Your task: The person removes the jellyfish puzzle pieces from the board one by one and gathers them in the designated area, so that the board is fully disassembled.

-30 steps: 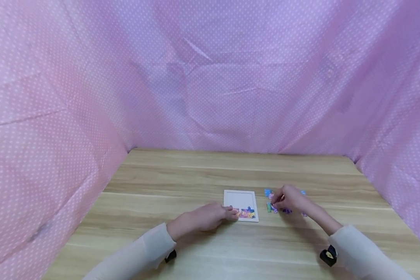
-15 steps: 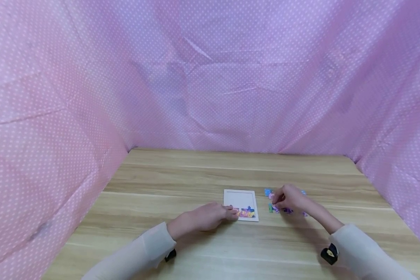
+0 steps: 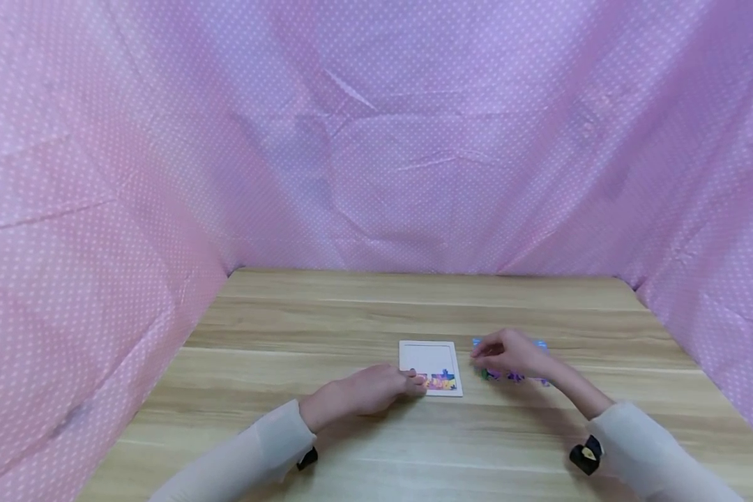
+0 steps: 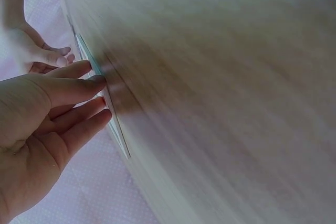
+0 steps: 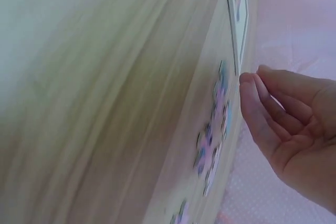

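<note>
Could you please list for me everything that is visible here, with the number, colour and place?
table: 1, light brown wood grain, under everything
polka-dot cloth: count unclear, pink, behind and beside the table
puzzle tray: 1, white, on the table, by the left hand
pieces in the tray: count unclear, pink, yellow and purple, along its near edge
loose puzzle pieces: several, blue, green, pink and purple, right of the tray, partly hidden
wrist devices: 2, mostly black, by the cuffs
sleeves: 2, pale, on the forearms
left hand: 1, bare, fingers at the tray
right hand: 1, bare, above the loose pieces
</note>
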Action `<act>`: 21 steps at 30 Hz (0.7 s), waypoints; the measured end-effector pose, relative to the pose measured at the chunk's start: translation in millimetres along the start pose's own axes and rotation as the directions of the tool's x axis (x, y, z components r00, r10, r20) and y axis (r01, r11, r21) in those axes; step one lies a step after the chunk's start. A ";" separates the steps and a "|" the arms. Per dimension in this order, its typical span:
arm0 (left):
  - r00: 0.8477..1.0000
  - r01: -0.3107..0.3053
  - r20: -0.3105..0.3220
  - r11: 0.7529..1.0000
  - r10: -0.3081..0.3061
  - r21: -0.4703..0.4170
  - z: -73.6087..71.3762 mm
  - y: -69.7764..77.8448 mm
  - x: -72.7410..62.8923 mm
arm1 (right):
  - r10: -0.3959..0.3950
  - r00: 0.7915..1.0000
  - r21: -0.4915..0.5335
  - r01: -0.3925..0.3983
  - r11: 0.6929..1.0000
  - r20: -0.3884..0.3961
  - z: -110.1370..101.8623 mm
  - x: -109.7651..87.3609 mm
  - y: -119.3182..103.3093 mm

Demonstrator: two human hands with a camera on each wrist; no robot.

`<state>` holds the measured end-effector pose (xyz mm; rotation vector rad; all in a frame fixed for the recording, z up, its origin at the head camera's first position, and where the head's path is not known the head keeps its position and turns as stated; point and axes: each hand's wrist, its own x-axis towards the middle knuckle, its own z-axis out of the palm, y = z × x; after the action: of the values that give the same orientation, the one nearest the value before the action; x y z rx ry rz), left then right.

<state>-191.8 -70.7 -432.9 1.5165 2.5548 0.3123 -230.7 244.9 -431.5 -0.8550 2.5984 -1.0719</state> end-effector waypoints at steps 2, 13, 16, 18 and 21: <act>1.000 -0.005 -0.007 1.000 0.005 -0.011 0.0 0.0 -0.4 | 0.003 1.000 0.055 -0.004 0.998 0.020 5.1 2.8 -3.2; 0.999 -0.023 -0.048 0.995 0.018 -0.094 2.7 -7.0 0.2 | -0.042 0.997 0.207 0.027 0.978 0.067 22.4 16.5 -19.3; 0.998 -0.042 -0.045 0.998 0.040 -0.042 3.7 -8.1 0.4 | -0.072 0.993 0.192 0.053 0.980 0.092 25.1 18.3 -20.2; 0.998 -0.050 -0.050 0.999 0.050 -0.018 4.1 -8.8 0.2 | -0.091 0.990 0.179 0.071 0.981 0.106 27.1 19.6 -20.9; 0.996 -0.057 -0.062 0.998 0.057 -0.005 5.3 -10.1 0.0 | -0.105 0.987 0.141 0.087 0.986 0.121 30.2 22.7 -22.2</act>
<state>-199.0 -74.9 -440.6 1.6040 2.5576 0.3807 -227.7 201.6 -436.9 -0.9907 2.3713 -1.1632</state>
